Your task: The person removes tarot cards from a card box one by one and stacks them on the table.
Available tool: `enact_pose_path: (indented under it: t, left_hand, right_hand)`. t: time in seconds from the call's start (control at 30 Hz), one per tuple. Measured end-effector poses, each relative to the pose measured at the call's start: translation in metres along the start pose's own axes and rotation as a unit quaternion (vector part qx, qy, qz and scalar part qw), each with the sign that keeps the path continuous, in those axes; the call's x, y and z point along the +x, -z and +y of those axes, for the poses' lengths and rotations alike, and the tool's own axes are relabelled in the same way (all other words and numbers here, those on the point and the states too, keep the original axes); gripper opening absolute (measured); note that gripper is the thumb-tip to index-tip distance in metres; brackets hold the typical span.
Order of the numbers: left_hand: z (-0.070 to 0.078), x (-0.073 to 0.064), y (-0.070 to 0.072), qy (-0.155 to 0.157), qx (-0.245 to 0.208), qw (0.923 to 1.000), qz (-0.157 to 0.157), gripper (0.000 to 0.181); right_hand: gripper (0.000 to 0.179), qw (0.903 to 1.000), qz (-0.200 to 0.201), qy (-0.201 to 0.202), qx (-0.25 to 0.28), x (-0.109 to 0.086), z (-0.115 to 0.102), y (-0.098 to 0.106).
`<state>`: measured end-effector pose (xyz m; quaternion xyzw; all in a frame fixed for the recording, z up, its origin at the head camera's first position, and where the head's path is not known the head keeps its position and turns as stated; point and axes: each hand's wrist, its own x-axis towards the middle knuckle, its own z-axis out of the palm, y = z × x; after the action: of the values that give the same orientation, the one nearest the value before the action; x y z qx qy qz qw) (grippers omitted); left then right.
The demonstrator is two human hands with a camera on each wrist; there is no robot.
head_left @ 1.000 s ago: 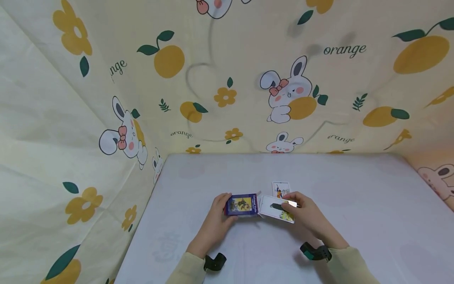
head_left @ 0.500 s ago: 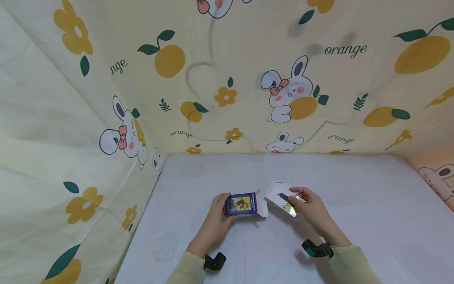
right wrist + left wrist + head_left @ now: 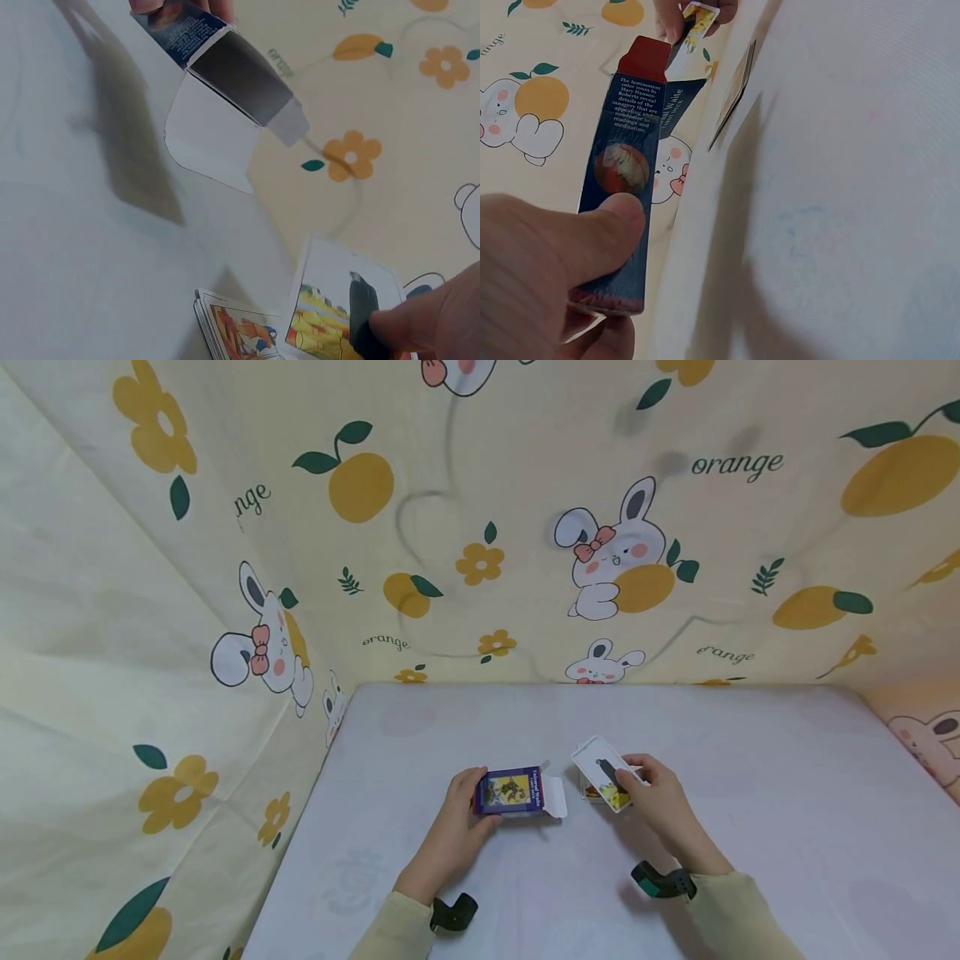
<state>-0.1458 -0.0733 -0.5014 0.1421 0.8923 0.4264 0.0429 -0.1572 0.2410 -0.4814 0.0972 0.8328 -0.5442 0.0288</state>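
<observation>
On the left, my left hand (image 3: 453, 828) grips a small dark blue card box (image 3: 512, 792) between thumb and fingers, raised off the table. The box's right end is open, with a white flap (image 3: 555, 798) folded out; a dark, hollow inside (image 3: 240, 75) shows in the right wrist view. To the right, my right hand (image 3: 663, 806) pinches a picture card (image 3: 597, 766) by its lower right part, thumb on its face. Whether several cards are held together, I cannot tell. Just under it lies a small stack of picture cards (image 3: 244, 330), partly covered by the held card.
Both hands are over a white-covered table (image 3: 405, 727). A cream cloth (image 3: 517, 485) printed with oranges and rabbits rises behind it and on the left. Black devices are strapped to the left wrist (image 3: 453, 912) and right wrist (image 3: 663, 882).
My right hand has drawn the card away from the box's open end, rightward, and turned it over the stack. The left hand and box have stayed nearly still.
</observation>
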Motion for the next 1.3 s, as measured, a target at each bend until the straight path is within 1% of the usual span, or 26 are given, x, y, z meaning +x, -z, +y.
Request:
enact_pose_path:
  t: [0.07, 0.17, 0.33, 0.57, 0.63, 0.87, 1.07, 1.3]
  left_hand:
    - [0.0, 0.0, 0.0, -0.002, 0.001, 1.0, 0.001, 0.073]
    - [0.0, 0.001, 0.001, 0.005, -0.003, 1.0, -0.001, 0.073]
    - [0.0, 0.001, 0.003, 0.012, -0.005, 0.9999, 0.0, 0.074]
    - [-0.001, 0.0, 0.002, 0.015, -0.01, 0.9998, -0.004, 0.074]
    - [-0.001, -0.001, 0.002, 0.013, -0.012, 0.9998, -0.003, 0.074]
    - [-0.002, -0.002, 0.0, 0.014, -0.008, 0.9999, -0.001, 0.074]
    - [-0.005, -0.002, -0.001, 0.012, -0.005, 0.9999, 0.002, 0.074]
    - [-0.005, -0.001, 0.0, 0.009, -0.004, 0.9999, 0.005, 0.074]
  right_hand:
    - [0.04, 0.9999, 0.014, 0.004, -0.008, 0.002, 0.001, 0.0]
    - [0.04, 0.9994, 0.031, -0.002, -0.016, 0.005, 0.003, 0.0]
    - [0.041, 0.9989, 0.04, -0.02, -0.012, 0.009, 0.007, -0.001]
    - [0.04, 0.9975, 0.063, -0.005, -0.031, 0.012, 0.006, -0.007]
    - [0.04, 0.9967, 0.069, -0.007, -0.041, 0.015, 0.007, -0.01]
    - [0.039, 0.9947, 0.074, -0.018, -0.069, 0.021, 0.007, -0.02]
    - [0.036, 0.9928, 0.083, -0.015, -0.085, 0.025, 0.007, -0.024]
    - [0.032, 0.9888, 0.092, -0.01, -0.117, 0.024, 0.008, -0.026]
